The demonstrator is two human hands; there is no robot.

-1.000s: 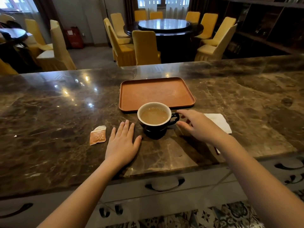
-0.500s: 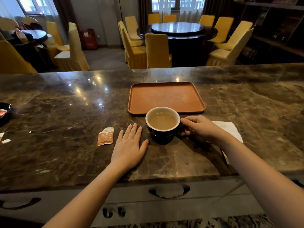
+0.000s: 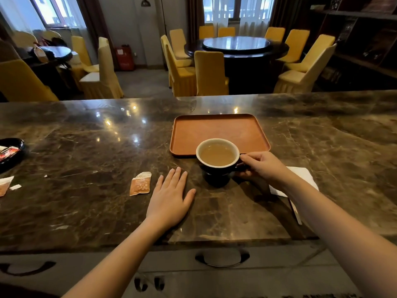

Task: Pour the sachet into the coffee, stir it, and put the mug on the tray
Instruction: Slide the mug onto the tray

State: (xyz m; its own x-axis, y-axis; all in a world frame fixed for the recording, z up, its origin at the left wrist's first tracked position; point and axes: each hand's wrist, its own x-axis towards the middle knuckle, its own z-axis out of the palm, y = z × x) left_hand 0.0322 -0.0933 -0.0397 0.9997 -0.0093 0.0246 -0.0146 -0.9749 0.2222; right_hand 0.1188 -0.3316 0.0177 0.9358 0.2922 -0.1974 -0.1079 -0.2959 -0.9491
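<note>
A dark mug (image 3: 217, 171) with a white inside holds milky coffee and sits just in front of the near edge of the orange-brown tray (image 3: 217, 130). My right hand (image 3: 263, 166) grips the mug's handle from the right. Whether the mug rests on the counter or hangs slightly above it I cannot tell. My left hand (image 3: 170, 201) lies flat on the marble counter, fingers apart, left of the mug. A torn orange sachet (image 3: 140, 183) lies on the counter just left of my left hand.
A white napkin (image 3: 300, 175) lies under my right wrist, with a thin stick (image 3: 296, 212) at its near side. A black dish (image 3: 11, 152) of sachets stands at the far left edge, loose sachet scraps (image 3: 5, 184) near it. Yellow chairs stand beyond the counter.
My right hand reached in and closed on the mug's handle. The mug now sits closer to the tray's near edge. My left hand stayed flat.
</note>
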